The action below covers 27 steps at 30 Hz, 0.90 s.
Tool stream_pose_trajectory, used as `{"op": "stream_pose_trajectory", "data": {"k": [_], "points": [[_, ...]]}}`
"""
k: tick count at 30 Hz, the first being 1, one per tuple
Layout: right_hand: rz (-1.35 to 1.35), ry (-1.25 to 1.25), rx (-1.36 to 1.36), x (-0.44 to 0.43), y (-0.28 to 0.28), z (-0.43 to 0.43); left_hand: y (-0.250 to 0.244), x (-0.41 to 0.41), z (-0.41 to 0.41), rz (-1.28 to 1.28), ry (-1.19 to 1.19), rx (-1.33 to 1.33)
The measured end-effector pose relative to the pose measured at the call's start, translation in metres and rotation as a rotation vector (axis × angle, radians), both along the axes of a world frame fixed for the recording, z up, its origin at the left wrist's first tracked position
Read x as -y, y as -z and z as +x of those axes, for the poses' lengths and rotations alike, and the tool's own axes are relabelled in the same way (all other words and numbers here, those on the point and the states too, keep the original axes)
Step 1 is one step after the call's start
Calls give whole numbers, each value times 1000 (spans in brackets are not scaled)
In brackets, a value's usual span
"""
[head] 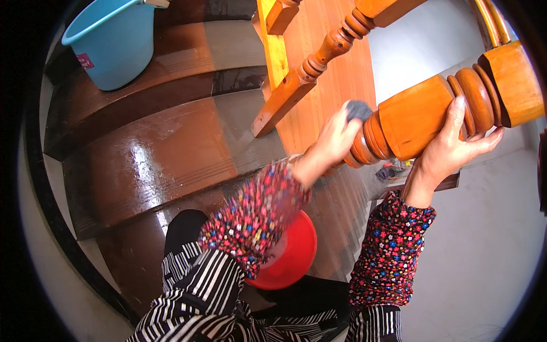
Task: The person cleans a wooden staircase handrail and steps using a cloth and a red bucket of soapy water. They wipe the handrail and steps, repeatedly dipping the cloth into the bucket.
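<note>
A dark grey scrubbing pad or cloth (358,111) is pinched in my left hand (335,132), against the turned rings low on a varnished wooden newel post (416,115). That hand is slightly blurred. My right hand (448,149) grips the same post further up, at its grooved collar, with the thumb over the front and the fingers spread round the side. Wet-looking skin shows on the right thumb. Part of the pad lies hidden behind my left fingers. Both arms wear floral sleeve covers (391,252).
Below my left forearm stands a red basin (295,256), partly covered by it. A light blue bucket (115,47) rests on a higher brown tiled stair (158,149) with shiny wet patches. A turned wooden baluster (307,70) rises beside the stairs. White wall (478,239) lies to the right.
</note>
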State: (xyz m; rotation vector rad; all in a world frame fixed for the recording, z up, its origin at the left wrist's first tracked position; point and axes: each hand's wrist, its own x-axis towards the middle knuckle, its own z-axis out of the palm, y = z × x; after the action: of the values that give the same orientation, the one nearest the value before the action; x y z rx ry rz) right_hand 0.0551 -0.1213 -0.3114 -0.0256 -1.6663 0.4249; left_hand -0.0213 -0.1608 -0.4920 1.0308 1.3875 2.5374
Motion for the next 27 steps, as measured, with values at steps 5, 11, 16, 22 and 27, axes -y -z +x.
{"op": "stream_pose_trajectory", "data": {"k": [5, 11, 16, 22, 27], "points": [[62, 95, 11, -13, 3, 4, 21, 14, 105, -99, -430, 2], [26, -17, -1, -10, 3, 2, 40, -12, 34, 11, -110, 229], [16, -52, 24, -4, 1, -1, 56, 5, 4, -90, 50, 189], [11, 5, -1, -12, 3, 4, 87, 21, 103, -250, -462, -30], [13, -5, -15, -8, 5, 0, 87, -14, 21, -354, -173, 129]]}}
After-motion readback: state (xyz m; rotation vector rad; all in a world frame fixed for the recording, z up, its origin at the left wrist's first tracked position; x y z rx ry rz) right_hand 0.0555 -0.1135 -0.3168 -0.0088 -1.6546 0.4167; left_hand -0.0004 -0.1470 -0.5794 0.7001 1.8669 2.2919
